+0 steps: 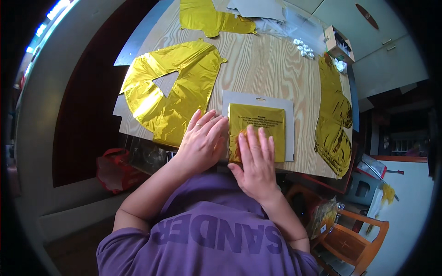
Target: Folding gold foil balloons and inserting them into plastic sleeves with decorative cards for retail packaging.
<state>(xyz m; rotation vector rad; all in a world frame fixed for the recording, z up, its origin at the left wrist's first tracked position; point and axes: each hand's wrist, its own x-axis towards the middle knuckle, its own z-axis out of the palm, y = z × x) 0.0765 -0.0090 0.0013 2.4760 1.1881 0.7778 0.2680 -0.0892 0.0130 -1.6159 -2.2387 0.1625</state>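
A folded square of gold foil balloon (264, 112) with small dark print lies on a pale backing card (289, 124) that has a hang hole at its far edge. My right hand (256, 161) rests flat on the near left part of the foil, fingers stretched out. Along the left edge of the square lies my left hand (199, 142), its fingers extended and the tips close to the foil. Neither hand grips anything. Just left of my left hand, a large flat gold foil balloon (192, 69) with an opening in its middle is spread on the wooden table (253, 60).
Another gold foil balloon (198, 17) lies at the far edge, and one more (331, 110) runs along the right side. Small white bundles (304, 48), clear plastic bags (294, 20) and a small box (338, 43) sit far right. A wooden chair (354, 239) stands near right.
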